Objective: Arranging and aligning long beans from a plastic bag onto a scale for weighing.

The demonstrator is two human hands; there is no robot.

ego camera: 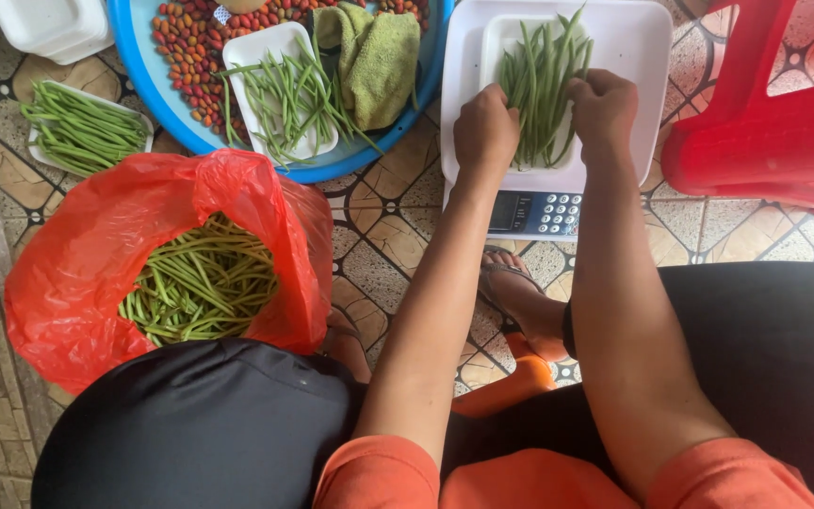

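A white tray (501,42) of long green beans (544,85) rests on a white weighing scale (638,57) with a keypad at its front. My left hand (484,127) grips the near left end of the bean bundle. My right hand (603,108) grips the bundle's near right side. Both hands have their fingers closed around the beans on the tray.
A red plastic bag (87,254) full of green beans sits at the left. A blue basin (143,57) holds small red fruits, a tray of beans (280,94) and a green cloth (374,57). Another bean tray (82,127) lies far left. A red stool (765,123) stands at right.
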